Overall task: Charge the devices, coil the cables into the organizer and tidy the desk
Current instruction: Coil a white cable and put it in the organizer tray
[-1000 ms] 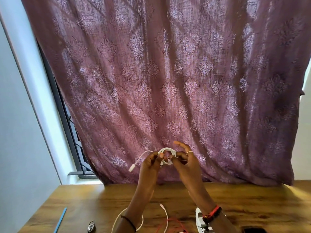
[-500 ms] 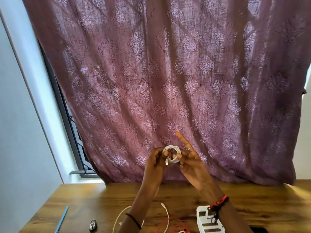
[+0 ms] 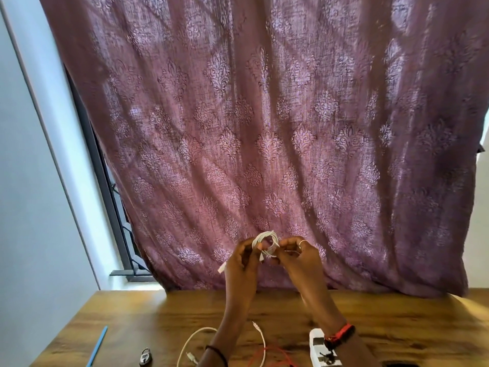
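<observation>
Both hands are raised above the desk in front of the curtain, holding a small coil of white cable (image 3: pixel 265 241). My left hand (image 3: pixel 242 263) pinches the coil's left side, and one white plug end sticks out below it to the left. My right hand (image 3: pixel 297 256), with a ring on one finger, grips the coil's right side. On the wooden desk (image 3: pixel 397 329) below lie a loose white cable (image 3: pixel 260 340), a red cable (image 3: pixel 275 357) and a white power strip (image 3: pixel 321 350), partly hidden by my right wrist.
A maroon patterned curtain (image 3: pixel 264 128) hangs behind the desk, covering a window with a dark frame (image 3: pixel 105 186). A blue pen (image 3: pixel 98 345) and a small padlock (image 3: pixel 145 359) lie at the desk's front left. A dark object (image 3: pixel 399 364) shows at the bottom edge.
The long loose end seen one second ago has been wound in, leaving only a short plug end out. My right hand's fingers closed back onto the coil.
</observation>
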